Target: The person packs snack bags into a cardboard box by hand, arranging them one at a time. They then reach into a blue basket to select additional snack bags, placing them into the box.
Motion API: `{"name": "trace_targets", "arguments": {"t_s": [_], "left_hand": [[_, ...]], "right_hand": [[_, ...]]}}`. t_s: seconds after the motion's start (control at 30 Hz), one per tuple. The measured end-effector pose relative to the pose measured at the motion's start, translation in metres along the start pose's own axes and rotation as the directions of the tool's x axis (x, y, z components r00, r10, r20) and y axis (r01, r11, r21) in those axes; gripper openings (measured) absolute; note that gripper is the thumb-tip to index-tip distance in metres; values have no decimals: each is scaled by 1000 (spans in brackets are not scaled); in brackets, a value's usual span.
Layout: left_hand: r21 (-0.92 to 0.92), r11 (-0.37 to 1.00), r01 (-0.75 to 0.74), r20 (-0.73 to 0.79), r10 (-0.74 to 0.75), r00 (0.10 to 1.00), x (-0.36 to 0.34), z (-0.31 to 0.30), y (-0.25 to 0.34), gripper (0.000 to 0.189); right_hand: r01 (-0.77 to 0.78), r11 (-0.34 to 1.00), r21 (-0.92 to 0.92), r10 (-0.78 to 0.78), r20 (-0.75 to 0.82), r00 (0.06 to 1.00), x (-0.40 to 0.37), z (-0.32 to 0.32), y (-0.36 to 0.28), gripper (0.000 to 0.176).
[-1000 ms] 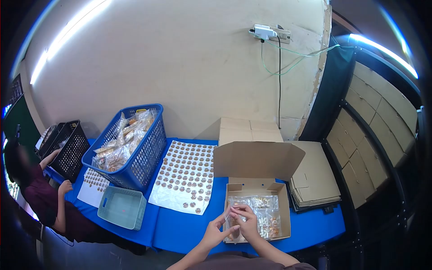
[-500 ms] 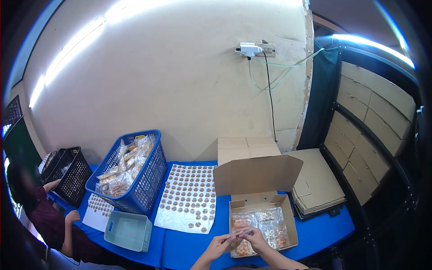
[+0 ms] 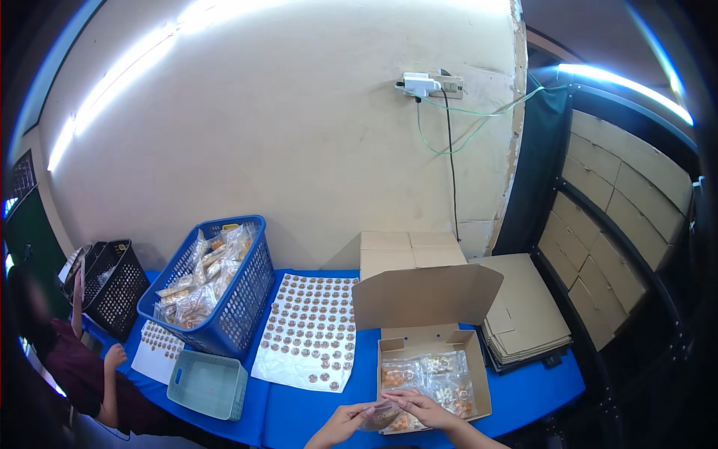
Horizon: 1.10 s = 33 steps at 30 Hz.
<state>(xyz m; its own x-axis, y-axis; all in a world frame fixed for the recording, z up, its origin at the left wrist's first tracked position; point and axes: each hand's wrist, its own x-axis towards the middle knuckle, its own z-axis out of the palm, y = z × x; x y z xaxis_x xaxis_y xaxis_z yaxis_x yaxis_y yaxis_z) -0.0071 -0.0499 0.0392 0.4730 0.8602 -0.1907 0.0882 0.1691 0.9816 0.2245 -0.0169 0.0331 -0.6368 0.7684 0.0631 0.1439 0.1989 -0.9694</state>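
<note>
My left hand [image 3: 342,423] pinches the left side of a small clear plastic bag [image 3: 380,416] at the front edge of an open cardboard box [image 3: 482,378]. On the bag's other side is my right hand [image 3: 423,408], its fingers laid along the top and closed on it. What fills the bag is mostly hidden by my fingers. Inside the box lie several clear packets [image 3: 441,364] with orange and whitish pieces. Left of the box, a white sheet [image 3: 289,372] carries rows of round brown stickers.
A blue basket [image 3: 250,310] heaped with filled bags stands left of the sheet, with a pale green tray [image 3: 207,385] before it. Flattened cartons [image 3: 527,299] are stacked right. A co-worker [image 3: 82,367] reaches toward black baskets [image 3: 120,288] at far left.
My hands have shifted slightly left and down with the bag, and my right fingers now lie flatter over it. The co-worker's arm has risen by the black baskets.
</note>
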Motion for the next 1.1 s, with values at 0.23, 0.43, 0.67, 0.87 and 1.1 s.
{"name": "trace_targets", "arguments": {"t_s": [0.23,0.43,0.67,0.87,1.1], "left_hand": [[-98,946,-308,-264,274,925,3,-14,-3,59],[246,868,-431,-312,492,813,29,39,-39,89],[-161,923,-350,-337,282,898,20,25,-29,62],[-207,955,-211,-345,131,930,20,21,-39,25],[-238,947,-215,-266,149,952,18,13,-27,33]], "right_hand": [[-27,943,331,135,-307,942,-1,0,20,40],[218,972,83,-192,-246,950,22,48,18,46],[102,990,-94,-133,-419,898,33,41,13,52],[98,989,-107,-128,-326,936,30,31,32,32],[120,992,41,-90,-446,890,26,26,15,23]]}}
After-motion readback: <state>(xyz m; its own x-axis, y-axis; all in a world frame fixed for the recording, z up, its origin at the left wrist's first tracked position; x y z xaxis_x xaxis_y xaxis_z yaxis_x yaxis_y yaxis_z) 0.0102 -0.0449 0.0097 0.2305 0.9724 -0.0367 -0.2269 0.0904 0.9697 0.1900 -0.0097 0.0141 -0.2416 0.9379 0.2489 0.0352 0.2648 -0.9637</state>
